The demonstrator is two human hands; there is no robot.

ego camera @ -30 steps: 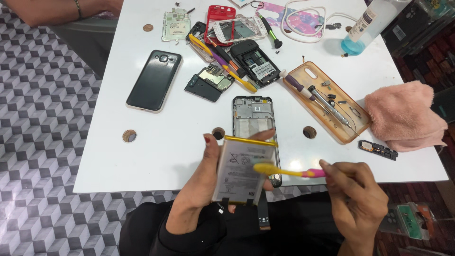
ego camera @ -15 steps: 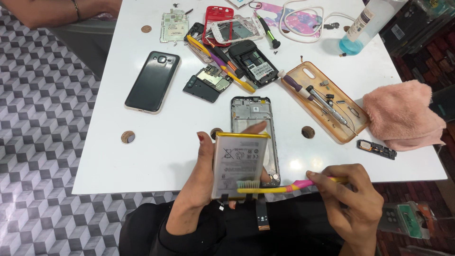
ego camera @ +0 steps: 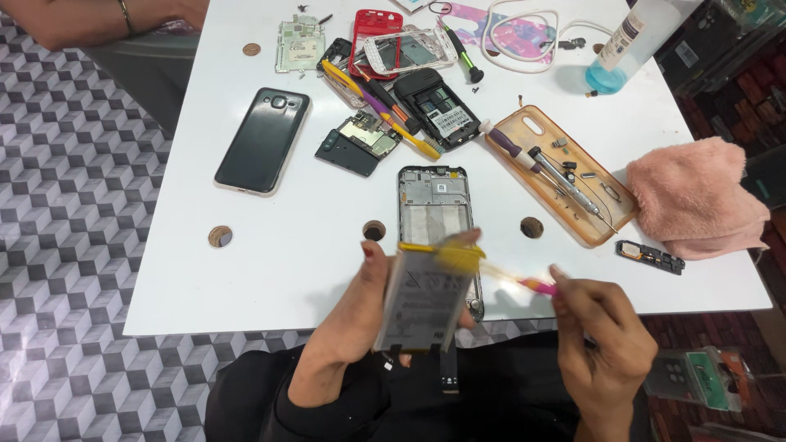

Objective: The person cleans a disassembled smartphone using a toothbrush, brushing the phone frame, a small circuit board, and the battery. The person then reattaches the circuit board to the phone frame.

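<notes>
Now, head view: left hand (ego camera: 360,327) clamped on a flat grey battery (ego camera: 426,299), thumb along its near edge, fingers behind, holding it tilted up above the worktop (ego camera: 270,270) edge at 6 o'clock. Compared with half a second ago, toothbrush (ego camera: 491,274) head shifted from the battery's bottom edge up to its top, at 12 o'clock on the battery; blurred, so apparently mid-stroke, scrubbing along the yellow strip. Right hand (ego camera: 602,348) closed around the pink handle end, wrist angled in from 4 o'clock, knuckles up. Just beyond the battery, at 12 o'clock, open phone frame (ego camera: 434,200) lying flat. Further out: dark phone (ego camera: 264,141) at 10 o'clock, orange case (ego camera: 565,176) with screwdriver at 2 o'clock, pink cloth (ego camera: 696,200) at 3 o'clock.
</notes>
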